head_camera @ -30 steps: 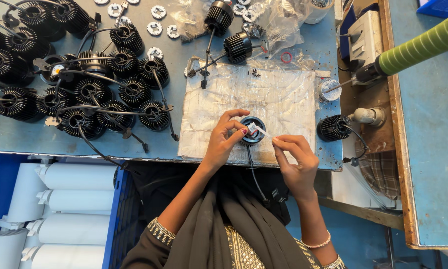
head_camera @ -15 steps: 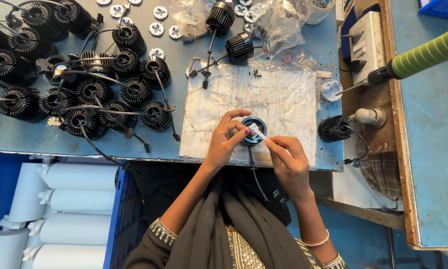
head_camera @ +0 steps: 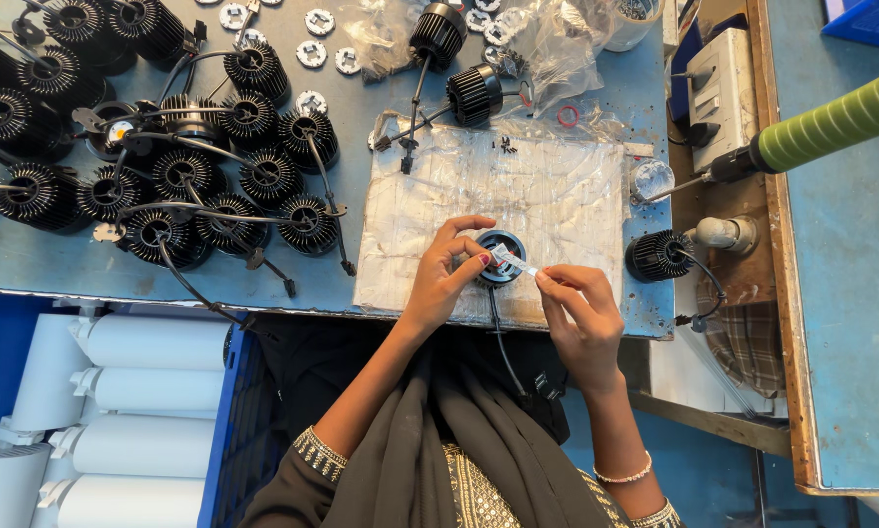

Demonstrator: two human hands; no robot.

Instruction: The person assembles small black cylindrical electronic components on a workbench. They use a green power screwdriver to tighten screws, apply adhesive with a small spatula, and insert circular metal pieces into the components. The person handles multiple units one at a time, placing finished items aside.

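A black round finned lamp housing (head_camera: 499, 256) sits on a plastic-covered white board (head_camera: 518, 196) near the bench's front edge, its black cable hanging down toward my lap. My left hand (head_camera: 449, 274) grips the housing's left side with fingers curled over the rim. My right hand (head_camera: 576, 308) pinches the end of a small white tube (head_camera: 514, 262) whose tip rests over the housing's open face.
Many black finned housings with cables (head_camera: 166, 176) crowd the blue bench at left. Two more housings (head_camera: 474, 93) and clear plastic bags (head_camera: 547, 44) lie behind the board. Another housing (head_camera: 658, 256) sits at right, near a soldering iron with green handle (head_camera: 831, 122). White cylinders (head_camera: 127, 391) lie below left.
My right hand has moved slightly left toward the housing, bringing the white tube's tip over its face. The left hand stays on the housing.
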